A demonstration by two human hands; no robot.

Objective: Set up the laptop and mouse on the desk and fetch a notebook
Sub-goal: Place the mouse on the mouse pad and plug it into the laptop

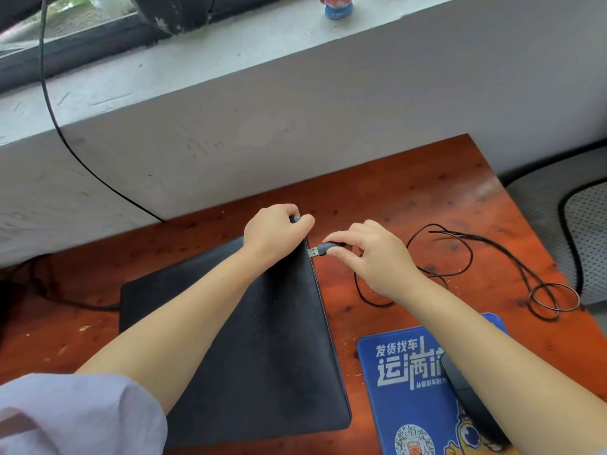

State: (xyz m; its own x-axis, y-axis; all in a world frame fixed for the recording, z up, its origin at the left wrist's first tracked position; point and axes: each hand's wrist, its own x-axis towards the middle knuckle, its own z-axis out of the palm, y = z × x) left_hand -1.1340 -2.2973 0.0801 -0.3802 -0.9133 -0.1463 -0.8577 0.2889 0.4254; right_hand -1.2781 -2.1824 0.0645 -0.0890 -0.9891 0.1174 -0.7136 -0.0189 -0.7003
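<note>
A closed black laptop [262, 339] lies flat on the reddish wooden desk [410, 192]. My left hand [274, 233] grips its far right corner. My right hand [374, 257] pinches the mouse's USB plug [320, 250], whose metal tip sits right at the laptop's right edge. The black mouse cable [512, 257] runs in loose loops over the desk to the right. The black mouse [466, 395] rests on a blue mouse pad [404, 389], partly hidden under my right forearm. No notebook is in view.
A grey wall and windowsill [230, 60] rise right behind the desk, with a small figurine [338, 6] on the sill. A black cable [65, 139] hangs down the wall at left. A mesh chair [588, 231] stands beyond the desk's right edge.
</note>
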